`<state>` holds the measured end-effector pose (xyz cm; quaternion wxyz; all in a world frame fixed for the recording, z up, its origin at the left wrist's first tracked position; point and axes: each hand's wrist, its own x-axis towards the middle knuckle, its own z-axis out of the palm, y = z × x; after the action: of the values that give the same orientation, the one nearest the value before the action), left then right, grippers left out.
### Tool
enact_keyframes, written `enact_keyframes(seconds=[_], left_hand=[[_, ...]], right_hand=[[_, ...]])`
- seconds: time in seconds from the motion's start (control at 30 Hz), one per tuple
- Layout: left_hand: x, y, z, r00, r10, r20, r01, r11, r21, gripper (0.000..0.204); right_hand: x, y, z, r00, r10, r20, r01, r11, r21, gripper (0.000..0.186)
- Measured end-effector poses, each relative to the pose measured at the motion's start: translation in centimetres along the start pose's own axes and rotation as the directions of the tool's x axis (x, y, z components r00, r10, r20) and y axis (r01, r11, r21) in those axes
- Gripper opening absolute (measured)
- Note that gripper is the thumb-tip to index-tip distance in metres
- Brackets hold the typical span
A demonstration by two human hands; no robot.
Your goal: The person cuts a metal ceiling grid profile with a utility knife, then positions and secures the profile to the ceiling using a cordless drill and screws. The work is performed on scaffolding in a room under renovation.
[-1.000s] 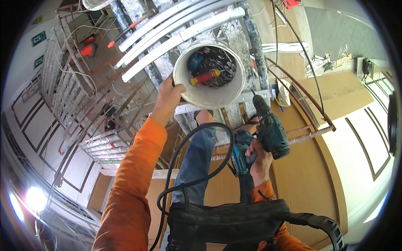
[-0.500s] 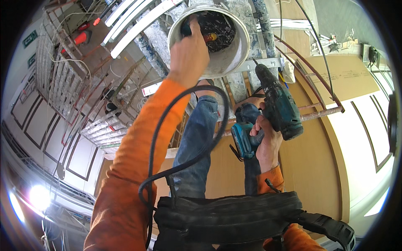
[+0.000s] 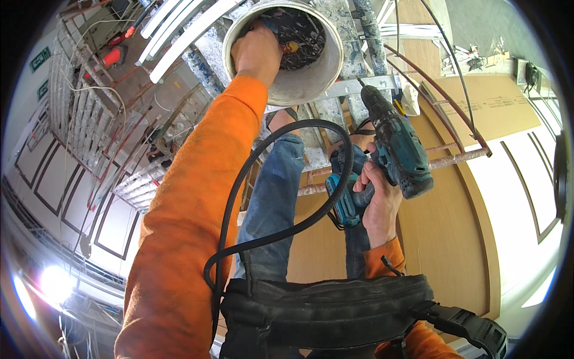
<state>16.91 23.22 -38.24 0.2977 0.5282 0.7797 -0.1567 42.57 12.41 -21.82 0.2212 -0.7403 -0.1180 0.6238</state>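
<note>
My left hand [image 3: 258, 52] reaches over the near-left rim of a white bucket [image 3: 321, 76], its fingers down inside and mostly hidden. Whether they hold anything does not show. A dark heap of small metal pieces [image 3: 308, 36], which look like screws, lies in the bucket. Next to my hand on the heap is a small yellow-and-red object [image 3: 290, 46]. My right hand [image 3: 382, 206] is wrapped round the grip of a teal-and-black cordless drill [image 3: 396, 140]. The drill's bit points up and away, just right of the bucket.
The bucket stands on paint-splattered scaffold planks [image 3: 353, 110]. White strips [image 3: 197, 36] lie left of it. A rusty metal frame [image 3: 457, 158] runs along the right. A black cable loop [image 3: 287, 227] hangs before my legs, above a black bag [image 3: 326, 311]. Cardboard [image 3: 490, 110] lies below right.
My left hand has gone deeper into the bucket, and its fingers have dropped out of sight. The bucket appears slightly farther left in view. My right hand keeps its hold on the drill.
</note>
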Motion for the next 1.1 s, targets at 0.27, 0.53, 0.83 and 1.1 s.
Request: enact_keyframes(seconds=[0.27, 0.53, 0.83, 1.1], left_hand=[[-6.2, 3.6, 0.2, 0.998, 0.061, 0.014, -0.057, 0.98, -0.192, 0.029], [-4.6, 1.8, 1.4, 0.983, 0.005, 0.184, 0.018, 0.992, -0.122, 0.024], [-2.1, 1.0, 2.5, 0.961, -0.223, -0.166, 0.13, 0.889, -0.439, 0.02], [2.6, 0.8, 4.0, 0.927, -0.349, -0.139, 0.258, 0.86, -0.44, 0.031]], right_hand=[[0.2, -0.1, -0.6, 0.999, 0.039, -0.026, -0.038, 0.998, 0.048, 0.035], [0.1, 0.2, -0.5, 1.0, 0.013, -0.008, -0.013, 1.0, 0.012, 0.034], [0.2, 0.0, -0.2, 1.0, 0.014, 0.021, -0.014, 1.0, 0.015, 0.035], [0.2, 0.2, -0.1, 0.995, -0.096, 0.023, 0.098, 0.988, -0.115, 0.029]])
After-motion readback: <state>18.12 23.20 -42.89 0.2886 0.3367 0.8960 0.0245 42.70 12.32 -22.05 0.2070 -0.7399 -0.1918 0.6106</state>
